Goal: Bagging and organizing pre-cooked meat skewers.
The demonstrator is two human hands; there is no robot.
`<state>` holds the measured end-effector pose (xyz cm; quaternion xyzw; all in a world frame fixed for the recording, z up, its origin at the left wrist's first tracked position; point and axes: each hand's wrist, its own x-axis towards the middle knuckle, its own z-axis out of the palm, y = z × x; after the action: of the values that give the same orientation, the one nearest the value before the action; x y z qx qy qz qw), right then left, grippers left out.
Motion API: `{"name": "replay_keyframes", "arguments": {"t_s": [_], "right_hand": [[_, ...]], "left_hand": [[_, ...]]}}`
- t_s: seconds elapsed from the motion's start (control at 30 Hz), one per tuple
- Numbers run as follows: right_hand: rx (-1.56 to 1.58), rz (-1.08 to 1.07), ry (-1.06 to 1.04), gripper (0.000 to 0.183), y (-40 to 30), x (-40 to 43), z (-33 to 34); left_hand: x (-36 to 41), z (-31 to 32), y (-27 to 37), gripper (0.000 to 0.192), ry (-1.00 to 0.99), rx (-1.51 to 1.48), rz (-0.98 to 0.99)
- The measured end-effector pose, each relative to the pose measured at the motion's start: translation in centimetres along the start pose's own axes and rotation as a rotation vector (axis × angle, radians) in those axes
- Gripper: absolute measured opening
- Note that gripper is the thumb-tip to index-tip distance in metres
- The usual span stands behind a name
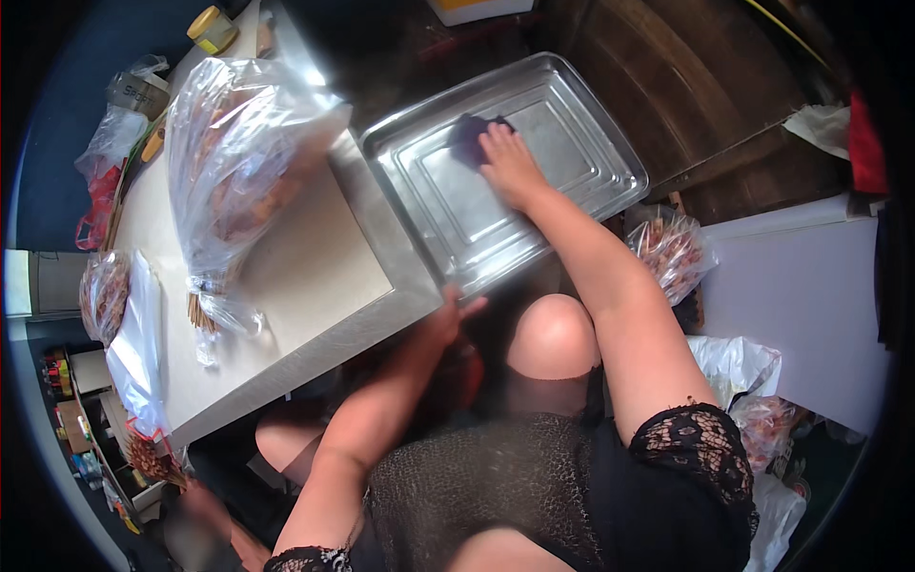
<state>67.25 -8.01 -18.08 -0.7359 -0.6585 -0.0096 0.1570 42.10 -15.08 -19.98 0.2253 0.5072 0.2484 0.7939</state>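
A shallow rectangular metal tray (565, 154) lies tilted beside the table's corner, its inside facing me. My right hand (511, 168) reaches into it, fingers spread over a dark, bunched cloth (472, 139) pressed against the tray's bottom. The cloth is partly under the fingertips. At the tray's near corner is my left hand (456, 314), slightly blurred, with its fingers at the rim; the underside of that grip is hidden. What bears the tray from below does not show.
On the metal-edged table (336, 264) lies a plastic-wrapped bunch of dried stems (236, 150), with a yellow-lidded jar (212, 30) behind. More wrapped bunches (668, 250) stand right, beside a pale panel (793, 286). At lower left, another person's hand (204, 500) holds dried stems (154, 457).
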Motion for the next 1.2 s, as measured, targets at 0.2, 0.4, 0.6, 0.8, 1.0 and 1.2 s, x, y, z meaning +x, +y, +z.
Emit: {"name": "replay_keyframes", "arguments": {"t_s": [0.2, 0.4, 0.6, 0.8, 1.0, 1.2], "right_hand": [[0.304, -0.348, -0.109, 0.055, -8.9, 0.9, 2.3], [0.227, -0.388, 0.065, 0.046, -7.6, 1.1, 2.2], [-0.208, -0.005, -0.008, 0.047, -0.3, 4.3, 0.6], [-0.508, 0.277, -0.009, 0.033, 10.3, 2.6, -5.2], [-0.44, 0.327, 0.057, 0.022, 9.3, -1.6, -4.1], [0.256, -0.479, 0.084, 0.029, -4.6, -5.9, -0.2]], "left_hand": [[-0.8, 1.1, 0.5, 0.047, 0.049, 0.052, 0.004], [-1.8, 2.7, 1.0, 0.051, 0.029, -0.089, 0.046], [-1.7, 2.8, 1.0, 0.057, 0.102, -0.109, 0.06], [-1.9, 2.9, 1.1, 0.057, 0.143, -0.153, 0.015], [-1.6, 2.7, 1.3, 0.049, 0.099, -0.164, 0.039], [-2.0, 3.0, 2.0, 0.047, 0.106, -0.066, 0.029]]}}
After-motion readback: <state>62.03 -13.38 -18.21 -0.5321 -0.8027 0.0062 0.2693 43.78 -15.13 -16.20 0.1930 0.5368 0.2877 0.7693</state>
